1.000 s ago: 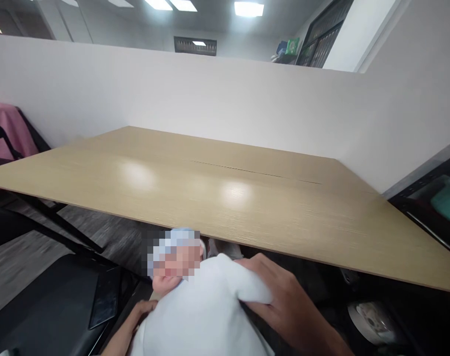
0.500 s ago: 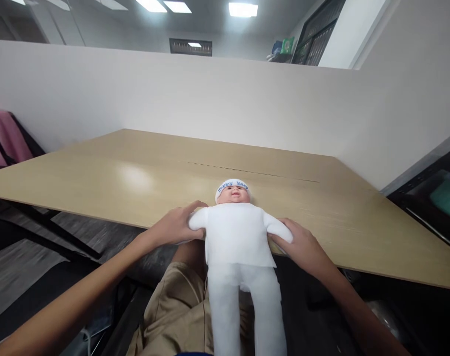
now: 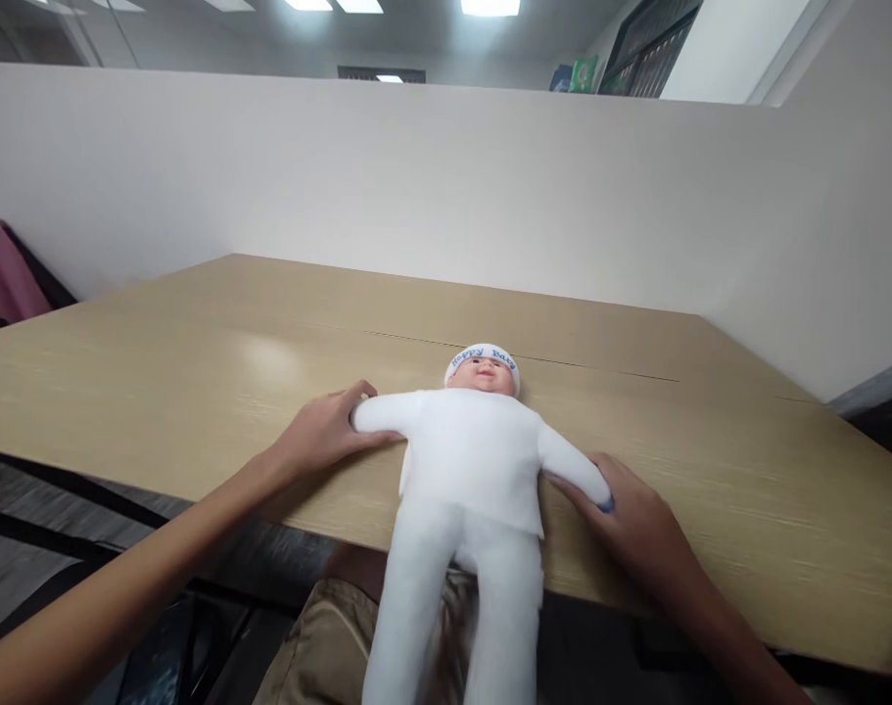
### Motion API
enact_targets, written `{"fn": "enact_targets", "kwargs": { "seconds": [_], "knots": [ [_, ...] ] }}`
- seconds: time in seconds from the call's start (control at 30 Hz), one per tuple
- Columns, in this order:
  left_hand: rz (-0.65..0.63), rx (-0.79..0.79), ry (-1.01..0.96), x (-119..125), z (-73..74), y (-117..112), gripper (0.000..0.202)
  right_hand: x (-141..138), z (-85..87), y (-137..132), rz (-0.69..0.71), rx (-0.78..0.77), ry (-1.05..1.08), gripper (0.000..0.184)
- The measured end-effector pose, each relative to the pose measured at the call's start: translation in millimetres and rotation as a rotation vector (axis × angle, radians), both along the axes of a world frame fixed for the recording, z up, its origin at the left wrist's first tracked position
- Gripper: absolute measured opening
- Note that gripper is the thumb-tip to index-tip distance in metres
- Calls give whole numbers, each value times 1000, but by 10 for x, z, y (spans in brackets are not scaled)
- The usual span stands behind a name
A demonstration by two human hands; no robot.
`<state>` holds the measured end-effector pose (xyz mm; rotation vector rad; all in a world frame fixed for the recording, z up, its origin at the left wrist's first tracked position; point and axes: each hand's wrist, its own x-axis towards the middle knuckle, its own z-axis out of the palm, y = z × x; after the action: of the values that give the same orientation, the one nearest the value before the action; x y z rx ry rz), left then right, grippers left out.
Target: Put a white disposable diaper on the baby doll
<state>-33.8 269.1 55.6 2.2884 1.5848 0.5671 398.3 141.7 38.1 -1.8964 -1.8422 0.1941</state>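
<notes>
Baby doll (image 3: 475, 455), white clothing, white headband (image 3: 485, 353) with blue lettering; face up, upper body over near edge of wooden table (image 3: 196, 392), legs extending past edge, above tan shorts (image 3: 324, 646). Left hand (image 3: 326, 428): fingers clamped round one sleeve (image 3: 387, 413). Right hand (image 3: 633, 509): fingers clamped round other sleeve (image 3: 572, 464). Pale partition (image 3: 416, 176) behind.
</notes>
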Motion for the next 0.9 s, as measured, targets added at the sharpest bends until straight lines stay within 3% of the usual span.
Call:
{"fn": "enact_targets", "kwargs": {
  "seconds": [0.23, 0.37, 0.47, 0.73, 0.9],
  "knots": [
    [82, 91, 23, 130, -203, 810, 66, 196, 30, 995, 27, 33, -95, 41],
    [80, 107, 5, 232, -214, 1238, 66, 243, -13, 1542, -18, 71, -94, 28],
    [81, 142, -20, 300, -214, 1577, 66, 282, -76, 1886, -23, 132, -83, 29],
    [113, 299, 13, 477, -328, 2508, 72, 501, -128, 2655, 17, 251, -113, 41],
    [-3, 370, 34, 446, -428, 2737, 70, 698, -173, 2848, 17, 297, -168, 59]
  ]
}}
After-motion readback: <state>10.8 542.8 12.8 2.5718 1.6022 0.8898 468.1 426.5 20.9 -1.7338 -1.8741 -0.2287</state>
